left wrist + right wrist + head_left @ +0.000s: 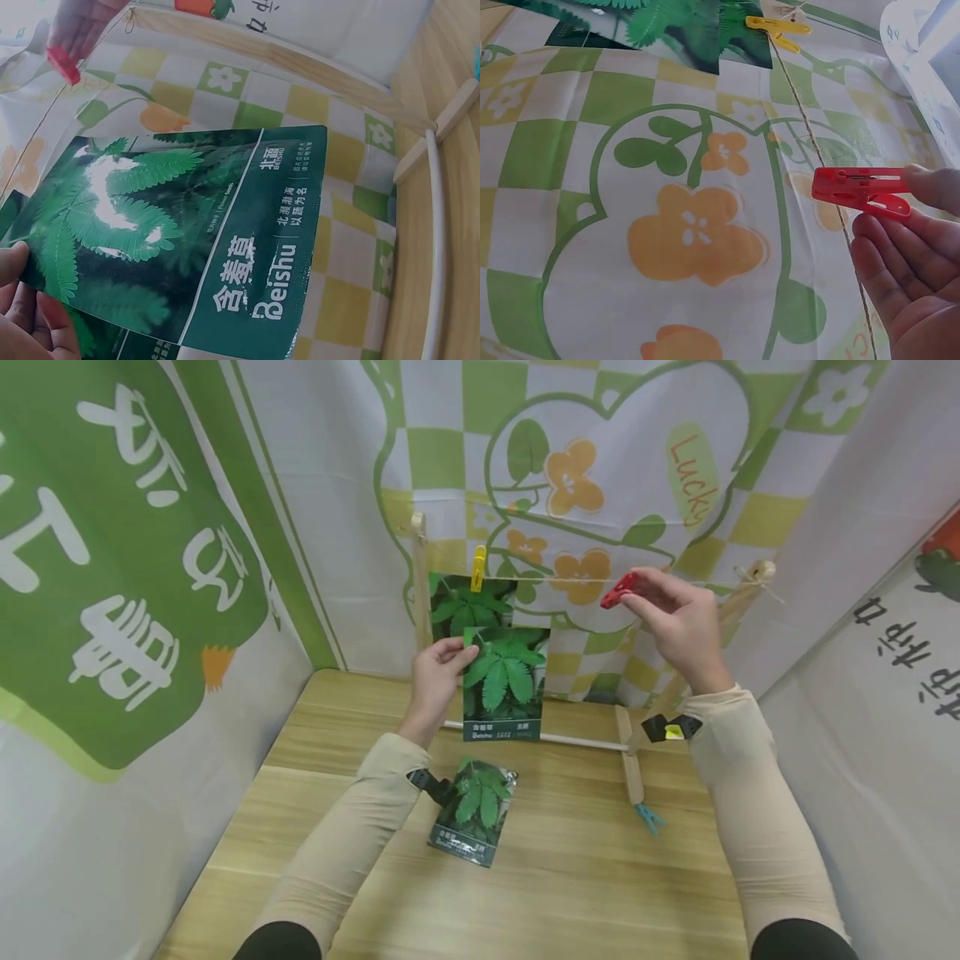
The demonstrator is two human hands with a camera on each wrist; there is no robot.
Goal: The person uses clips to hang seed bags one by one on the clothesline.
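My left hand (pixel 438 681) pinches the left edge of a green seed packet (pixel 504 685) printed with fern-like leaves, held up below the string. Between thumb and fingers of my right hand (pixel 678 622) is a red clothespin (pixel 618 591), close to the string (pixel 810 127). In the right wrist view the clothespin overlaps the string; whether it bites on it I cannot tell. A yellow clothespin (pixel 477 568) fixes another seed packet (pixel 461 602) to the string, partly hidden behind the held one. A third seed packet (pixel 474 810) lies on the wooden table (pixel 585 852).
The string runs between two wooden posts (pixel 419 577) of a rack with a white crossbar (pixel 585 742). A blue clothespin (pixel 648 818) lies by the rack's right foot (pixel 632 768). Printed curtains (pixel 322 485) stand behind and at both sides.
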